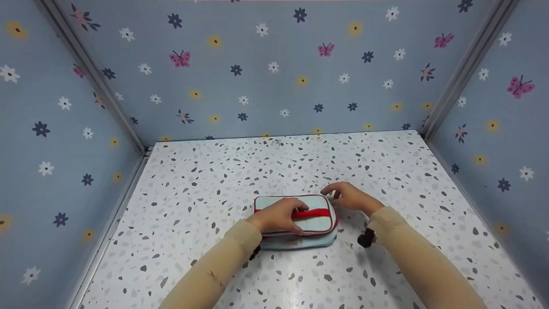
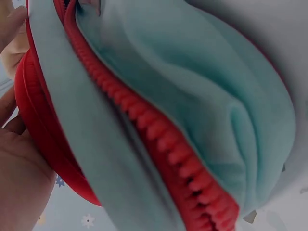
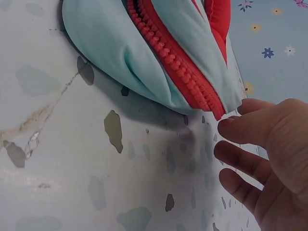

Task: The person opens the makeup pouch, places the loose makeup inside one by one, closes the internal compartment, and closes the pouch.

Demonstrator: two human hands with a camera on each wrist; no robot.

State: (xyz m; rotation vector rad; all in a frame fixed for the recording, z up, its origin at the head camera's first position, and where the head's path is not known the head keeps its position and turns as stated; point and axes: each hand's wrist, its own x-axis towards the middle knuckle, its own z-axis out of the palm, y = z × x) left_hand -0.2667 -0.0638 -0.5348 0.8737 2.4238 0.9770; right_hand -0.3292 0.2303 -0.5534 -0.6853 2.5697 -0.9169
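A pale mint zippered pouch (image 1: 311, 225) with red piping lies on the speckled tabletop. A red handle strap (image 1: 317, 213) runs across its top. My left hand (image 1: 279, 214) is over the pouch, thumb and fingers curled about the strap. In the left wrist view the palm lies against the red strap, which hides part of the fingers. A chunky red zipper (image 2: 144, 120) runs along the pouch's side. My right hand (image 1: 349, 196) is at the pouch's far right corner, fingers loosely bent. In the right wrist view its thumb and index fingertips are right by the zipper's end.
The white terrazzo-patterned tabletop (image 1: 206, 171) spreads around the pouch. Blue flowered panels (image 1: 274, 86) stand at the back and both sides, with grey metal rails (image 1: 467, 64) at the corners. A dark pompom-like thing (image 1: 366, 238) hangs by the right sleeve.
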